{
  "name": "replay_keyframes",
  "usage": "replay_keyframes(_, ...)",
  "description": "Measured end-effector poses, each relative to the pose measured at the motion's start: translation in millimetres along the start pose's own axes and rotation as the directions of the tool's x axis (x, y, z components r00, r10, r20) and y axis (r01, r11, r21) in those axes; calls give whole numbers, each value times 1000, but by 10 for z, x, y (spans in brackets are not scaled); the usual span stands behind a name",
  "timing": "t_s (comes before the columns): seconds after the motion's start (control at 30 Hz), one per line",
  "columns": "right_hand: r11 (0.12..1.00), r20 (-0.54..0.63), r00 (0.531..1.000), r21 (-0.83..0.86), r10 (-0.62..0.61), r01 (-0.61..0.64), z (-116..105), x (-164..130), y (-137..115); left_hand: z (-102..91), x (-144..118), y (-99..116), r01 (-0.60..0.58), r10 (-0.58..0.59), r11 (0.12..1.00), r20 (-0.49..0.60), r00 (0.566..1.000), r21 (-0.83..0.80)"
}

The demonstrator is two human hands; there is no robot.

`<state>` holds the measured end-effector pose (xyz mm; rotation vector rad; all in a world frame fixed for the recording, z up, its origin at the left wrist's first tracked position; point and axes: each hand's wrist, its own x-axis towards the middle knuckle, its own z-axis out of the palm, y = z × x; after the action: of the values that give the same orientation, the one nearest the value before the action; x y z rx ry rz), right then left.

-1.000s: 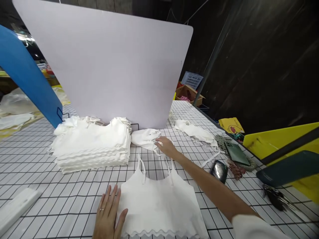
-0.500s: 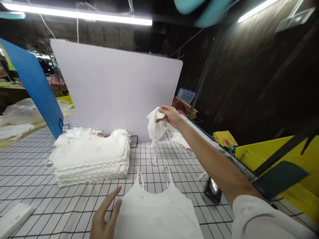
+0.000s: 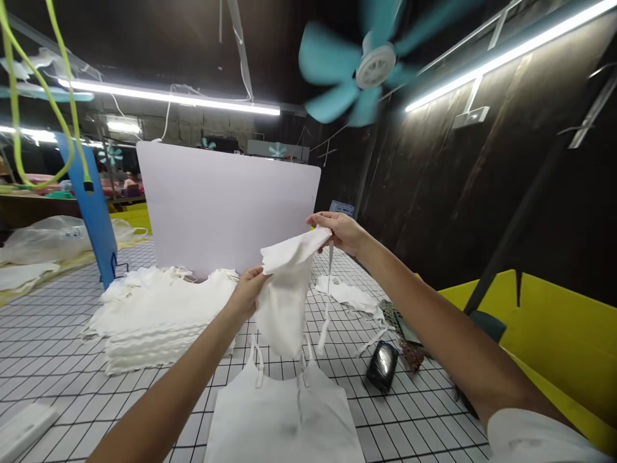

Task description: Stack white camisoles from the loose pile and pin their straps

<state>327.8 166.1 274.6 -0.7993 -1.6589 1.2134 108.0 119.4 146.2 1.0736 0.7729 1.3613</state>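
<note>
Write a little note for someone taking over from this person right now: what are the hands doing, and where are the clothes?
Left hand: pinching the lower left edge of a white top, held up in the air.
Right hand: gripping the same top's upper edge, higher and farther out.
One flat top lies spread on the grid table just below, straps pointing away.
A stack of folded tops sits to the left, in front of the white board.
One loose top waits on the right, near a dark phone.
Done: stack built, one top laid flat. Left, it seems: the held top and the loose one.
</note>
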Motion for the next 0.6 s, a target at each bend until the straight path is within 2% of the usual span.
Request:
replay_keyframes(0.13,999,-7,1000,32,-7,7,-222,-87,-3,-117,-45,217,51,-53,994,-13,999,-102)
replay_keyframes(0.2,999,-12,1000,50,10,-9,-259,-110,25,-171,-35,288,108,-106,989,28,994,-100)
replay_keyframes(0.27,997,-2,999,64,39,-39,-263,-127,55,-211,-4,334,146,-145,987,20,989,-74)
replay_keyframes(0.33,996,21,997,64,68,-69,-266,-145,77,-235,40,376,98,-101,994,-55,993,-54)
replay_keyframes(0.43,996,88,992,15,91,-92,-308,-179,93,-220,110,472,-69,66,997,-130,989,-22)
replay_keyframes(0.53,971,151,977,-211,149,-115,-318,-192,112,-84,169,609,-142,146,988,-74,987,57)
replay_keyframes(0.6,926,160,976,-369,149,-81,-233,-170,141,86,209,702,-137,130,976,55,990,171)
